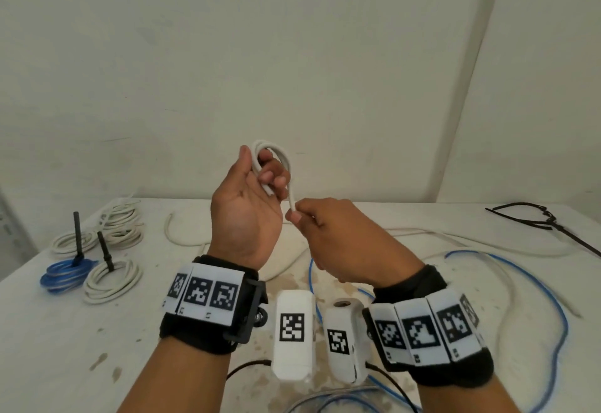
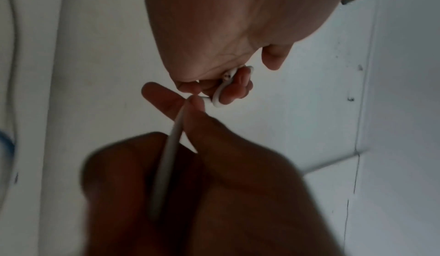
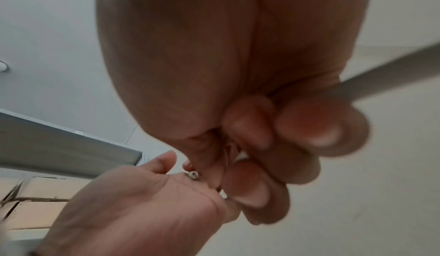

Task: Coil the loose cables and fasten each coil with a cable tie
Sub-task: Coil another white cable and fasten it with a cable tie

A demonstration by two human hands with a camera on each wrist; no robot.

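Observation:
My left hand is raised above the table, palm towards me. Its fingers curl round a small loop of white cable. My right hand pinches the same cable just below the loop, between thumb and forefinger. In the left wrist view the cable runs through the right hand up to the left hand, where its cut end shows. The right wrist view has the right hand curled, with the cable end beside the left palm.
At the left of the white table lie tied coils: a blue coil and white coils, each with a black tie sticking up. Loose blue cable and white cable sprawl right. Spare black ties lie far right.

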